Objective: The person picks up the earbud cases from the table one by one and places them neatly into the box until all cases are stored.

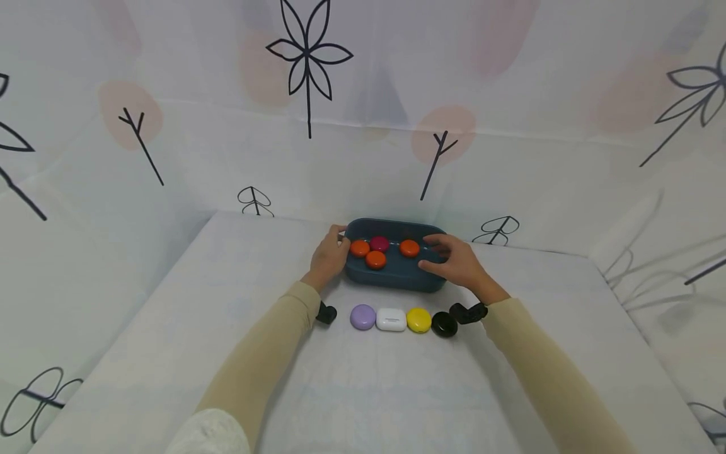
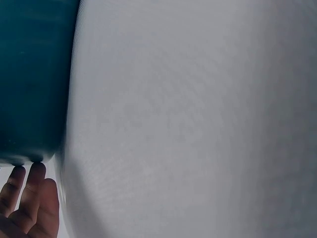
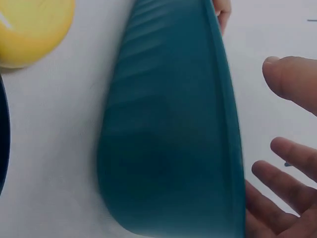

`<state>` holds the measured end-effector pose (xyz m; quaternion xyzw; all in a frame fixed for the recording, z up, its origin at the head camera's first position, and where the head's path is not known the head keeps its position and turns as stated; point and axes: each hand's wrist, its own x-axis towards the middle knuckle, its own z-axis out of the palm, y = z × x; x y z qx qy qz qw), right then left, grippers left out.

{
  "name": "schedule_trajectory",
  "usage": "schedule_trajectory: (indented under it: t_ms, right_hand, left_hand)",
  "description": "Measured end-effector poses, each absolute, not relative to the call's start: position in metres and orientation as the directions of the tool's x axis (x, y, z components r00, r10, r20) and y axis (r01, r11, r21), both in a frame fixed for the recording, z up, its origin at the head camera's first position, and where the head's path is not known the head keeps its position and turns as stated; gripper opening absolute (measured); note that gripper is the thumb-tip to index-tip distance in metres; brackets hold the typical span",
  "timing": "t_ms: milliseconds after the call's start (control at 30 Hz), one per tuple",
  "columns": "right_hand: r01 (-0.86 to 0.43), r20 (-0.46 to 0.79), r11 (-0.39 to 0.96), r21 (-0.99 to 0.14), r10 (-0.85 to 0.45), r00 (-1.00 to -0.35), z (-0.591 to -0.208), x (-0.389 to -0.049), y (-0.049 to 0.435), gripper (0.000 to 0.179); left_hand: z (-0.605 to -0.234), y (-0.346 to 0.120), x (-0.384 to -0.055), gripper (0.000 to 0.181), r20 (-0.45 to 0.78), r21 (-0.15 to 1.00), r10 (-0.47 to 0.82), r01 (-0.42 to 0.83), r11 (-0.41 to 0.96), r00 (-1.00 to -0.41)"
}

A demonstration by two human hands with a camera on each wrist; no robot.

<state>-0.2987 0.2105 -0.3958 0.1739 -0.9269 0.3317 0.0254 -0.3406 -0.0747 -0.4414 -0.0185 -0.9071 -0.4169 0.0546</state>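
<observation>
A deep teal plastic tub with rounded corners stands toward the back of the table. Inside it lie three glossy orange round pieces and one dark red round piece. My left hand is at the tub's left end, its fingertips touching the outer wall with the fingers nearly straight. My right hand reaches over the right end of the rim, thumb and fingers spread apart, nothing between them.
In front of the tub runs a row: a lilac round piece, a white rounded case, a yellow round piece and a black round piece. A patterned cloth backdrop rises just behind the tub.
</observation>
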Motion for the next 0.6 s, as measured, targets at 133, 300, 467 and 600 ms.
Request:
schedule_trajectory:
  t_ms: [133, 300, 467, 600]
  right_hand:
    - [-0.329, 0.171, 0.720, -0.611, -0.286, -0.943, -0.400, -0.303, 0.210, 0.065]
    - [-0.344, 0.188, 0.712, -0.612, -0.292, -0.938, -0.404, -0.309, 0.209, 0.066]
    - [-0.352, 0.196, 0.728, -0.589, -0.295, -0.935, -0.407, -0.316, 0.207, 0.065]
    - [-0.353, 0.197, 0.727, -0.588, -0.295, -0.935, -0.409, -0.321, 0.206, 0.066]
  left_hand:
    - [-0.443, -0.074, -0.341, 0.042, 0.118, 0.754, -0.015, 0.080, 0.652, -0.993]
    - [-0.442, -0.074, -0.340, 0.042, 0.114, 0.757, -0.015, 0.077, 0.649, -0.993]
    - [-0.441, -0.074, -0.339, 0.042, 0.115, 0.756, -0.012, 0.080, 0.650, -0.993]
    - [-0.439, -0.073, -0.338, 0.041, 0.120, 0.749, -0.017, 0.079, 0.658, -0.993]
